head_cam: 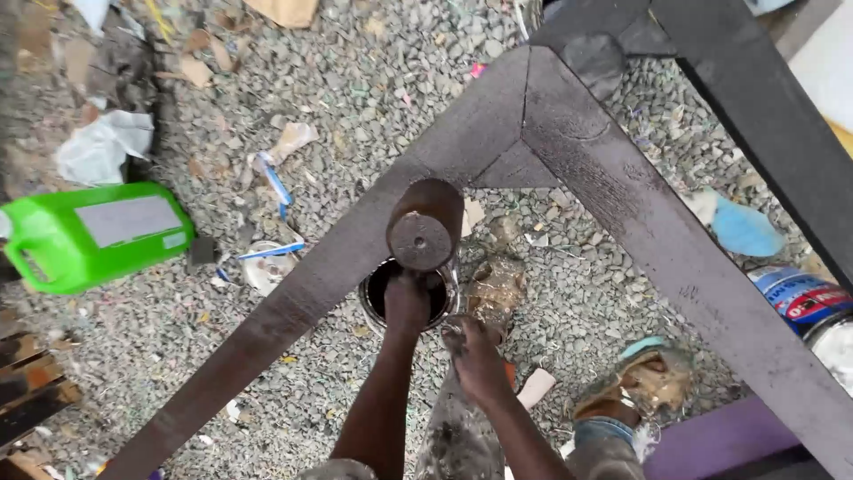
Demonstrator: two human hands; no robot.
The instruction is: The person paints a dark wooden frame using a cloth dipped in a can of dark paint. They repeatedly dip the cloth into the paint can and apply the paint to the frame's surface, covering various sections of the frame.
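Observation:
My left hand [407, 304] is closed around the handle of a paint roller [425, 227], whose dark, paint-soaked cylinder points up at the camera. The roller hangs just above an open paint can [380, 283] of dark paint that stands on the gravel. My right hand [477, 357] has its fingers curled at the can's near right rim and appears to hold it. Both hands sit under the corner of a dark-painted wooden frame [542, 133], whose left beam crosses in front of the can.
A green plastic jerrycan [89, 233] lies on the gravel at the left. Paper and plastic litter is scattered around. My paint-stained sandal [635, 382] is at lower right, beside a purple board [720, 440]. Another printed can [800, 298] lies under the frame's right beam.

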